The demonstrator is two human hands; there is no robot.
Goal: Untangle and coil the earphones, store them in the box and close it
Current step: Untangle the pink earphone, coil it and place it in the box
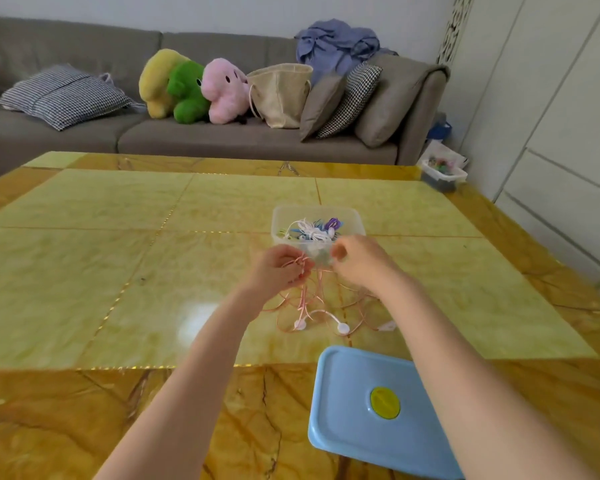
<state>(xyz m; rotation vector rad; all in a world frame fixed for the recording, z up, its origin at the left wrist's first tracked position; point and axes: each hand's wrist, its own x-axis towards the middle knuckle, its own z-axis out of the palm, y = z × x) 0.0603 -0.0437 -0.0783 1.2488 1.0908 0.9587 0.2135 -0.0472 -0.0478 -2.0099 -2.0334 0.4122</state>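
Note:
Pink earphones (312, 310) hang in a loose tangle between my hands, their white earbuds and plug lying on the table. My left hand (279, 268) pinches a bunch of the pink cord. My right hand (355, 259) has curled fingers on the cord beside it, a little above the table. Just behind my hands stands the clear plastic box (350, 218), open, with white, blue and purple earphones inside. Its light blue lid (361, 420) with a yellow-green round sticker lies flat on the table near my right forearm.
The yellow-green marble table (118, 254) spreads wide to the left. A small container (442, 173) of coloured bits sits off the far right corner. Beyond is a grey sofa (222, 136) with plush toys, cushions and a bag.

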